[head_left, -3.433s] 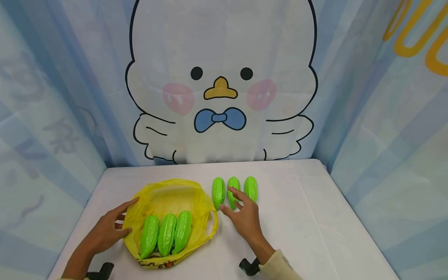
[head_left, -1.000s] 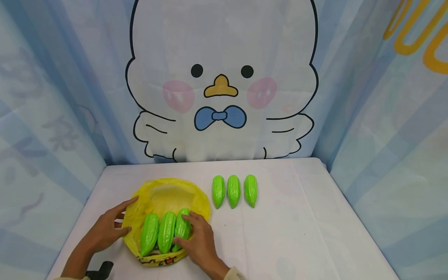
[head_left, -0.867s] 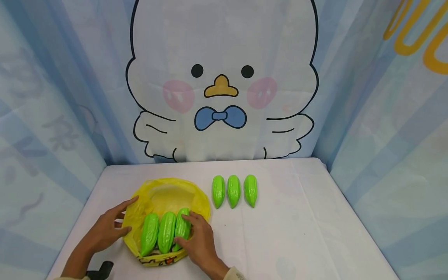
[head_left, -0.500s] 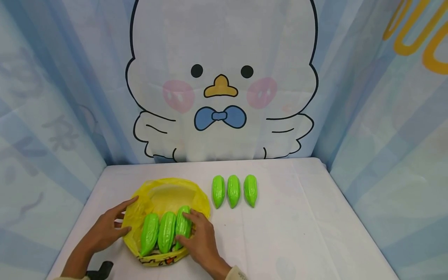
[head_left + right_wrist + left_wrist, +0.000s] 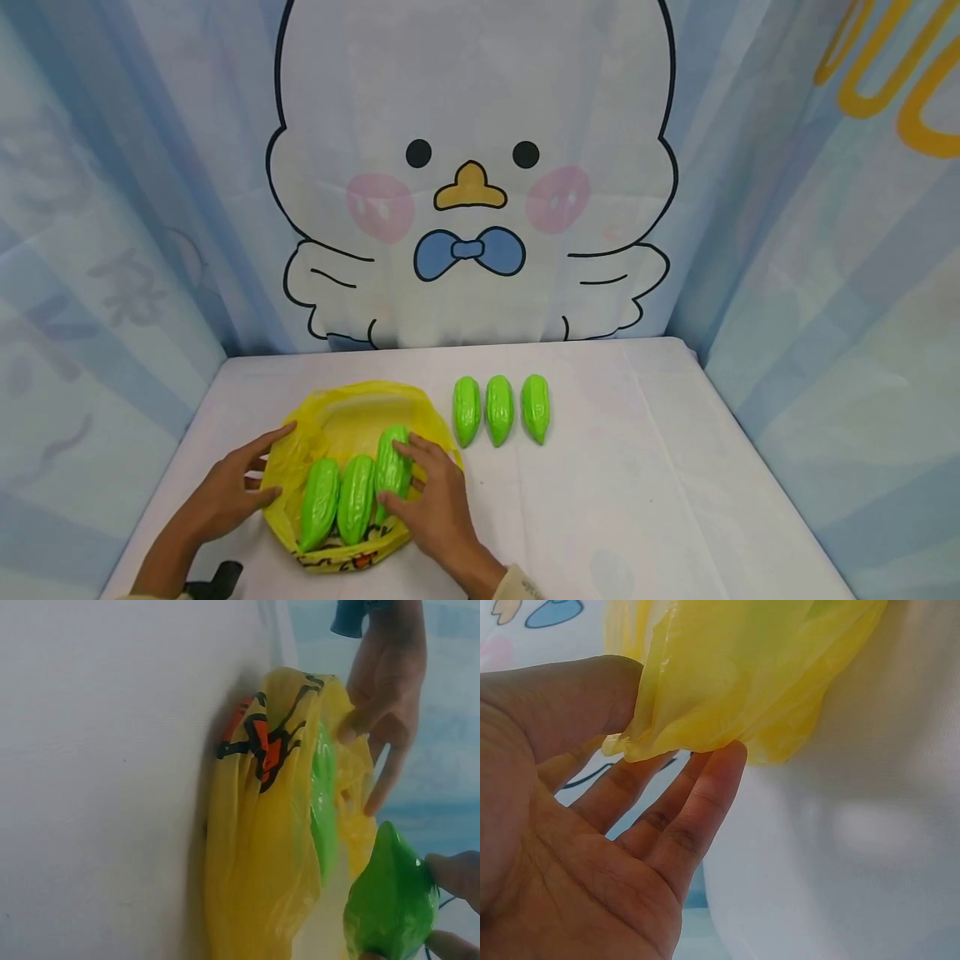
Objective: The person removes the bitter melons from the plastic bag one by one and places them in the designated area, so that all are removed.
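A yellow plastic bag [image 5: 352, 406] lies with its mouth wide, holding glossy green toy bitter gourds. My right hand [image 5: 444, 504] pinches the rightmost bitter gourd [image 5: 393, 462] between thumb and fingers; in the right wrist view this gourd [image 5: 391, 900] shows its pointed end beside the bag [image 5: 255, 855]. Two more gourds [image 5: 320, 504] lie side by side at the bag's left. My left hand [image 5: 232, 487] touches the bag's left edge, thumb and fingers spread. In the left wrist view the bag's edge [image 5: 705, 712] lies against the fingertips of this hand [image 5: 607, 817].
Three more green gourds [image 5: 498, 411] stand in a row on the white table [image 5: 615, 492], just right of the bag. A curtain with a cartoon bird [image 5: 468, 308] rises behind the table, and blue-white curtains [image 5: 847, 350] flank both sides.
My right hand moved from the row of gourds to the bag and took hold of the rightmost gourd inside. That gourd then rose away from the two beside it. My left hand stayed put.
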The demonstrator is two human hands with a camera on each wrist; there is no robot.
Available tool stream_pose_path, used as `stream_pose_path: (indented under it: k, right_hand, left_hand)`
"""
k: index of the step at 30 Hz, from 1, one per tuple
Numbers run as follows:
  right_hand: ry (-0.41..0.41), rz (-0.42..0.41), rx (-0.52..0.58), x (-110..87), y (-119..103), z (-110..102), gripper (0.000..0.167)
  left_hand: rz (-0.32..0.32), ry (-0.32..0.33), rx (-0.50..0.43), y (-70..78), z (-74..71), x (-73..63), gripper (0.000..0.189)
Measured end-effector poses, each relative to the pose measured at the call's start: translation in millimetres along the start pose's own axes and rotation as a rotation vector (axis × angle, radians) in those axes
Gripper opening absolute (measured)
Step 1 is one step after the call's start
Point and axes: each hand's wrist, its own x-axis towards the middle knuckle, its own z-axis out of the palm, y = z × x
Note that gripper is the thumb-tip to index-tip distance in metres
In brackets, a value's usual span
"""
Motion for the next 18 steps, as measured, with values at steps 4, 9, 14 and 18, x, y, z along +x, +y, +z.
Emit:
stream_pose_path:
  k: [4,9,14,18]
  right_hand:
    - [0.017,-0.024,0.003,0.9,-5,-7,0.065]
    - [0.026,-0.019,0.012,2.9,-8,-18,0.065]
    - [0.052,-0.035,0.027,5.1,-9,-27,0.066]
    - [0.086,-0.060,0.018,7.0,-7,-35,0.066]
  left_hand:
    - [0.000,0.001,0.001,0.7,-0.2,0.3,0.094]
    - [-0.012,0.003,0.008,1.3,-0.4,1.2,0.094]
    - [-0.025,0.001,0.010,1.7,-0.5,2.2,0.095]
    - [-0.020,0.001,0.006,2.4,-0.4,1.4,0.094]
